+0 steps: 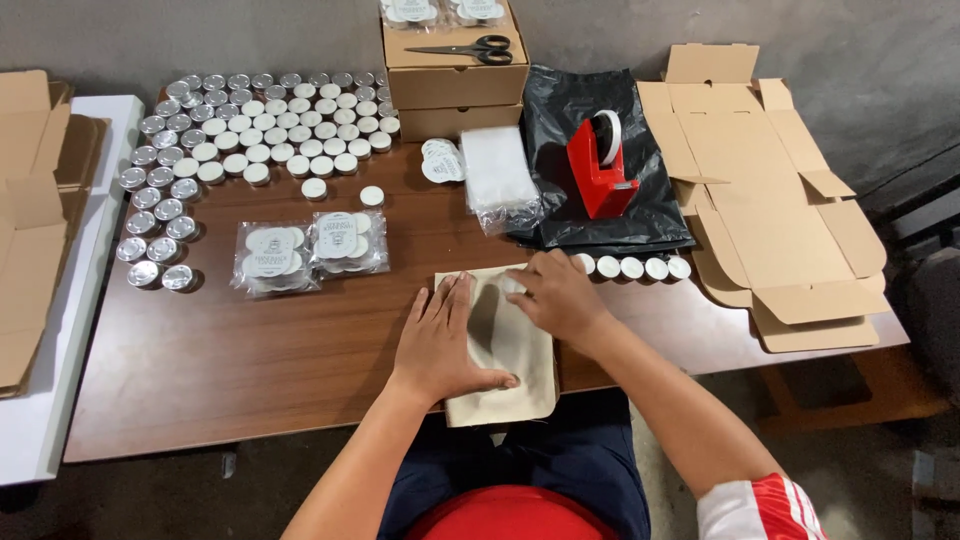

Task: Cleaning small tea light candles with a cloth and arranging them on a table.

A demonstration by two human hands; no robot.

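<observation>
A beige cloth pouch lies flat at the table's near edge. My left hand presses its left side, palm down, fingers spread. My right hand rests on the pouch's upper right corner, fingers bent over the cloth. Just right of that hand stands a short row of white tealight candles. Neither hand lifts anything off the table.
Many tealights in silver cups cover the far left. Two clear packs of candles lie left of the pouch. Clear bags, round labels, red tape dispenser on black plastic, scissors on stacked boxes, flat cardboard box at right.
</observation>
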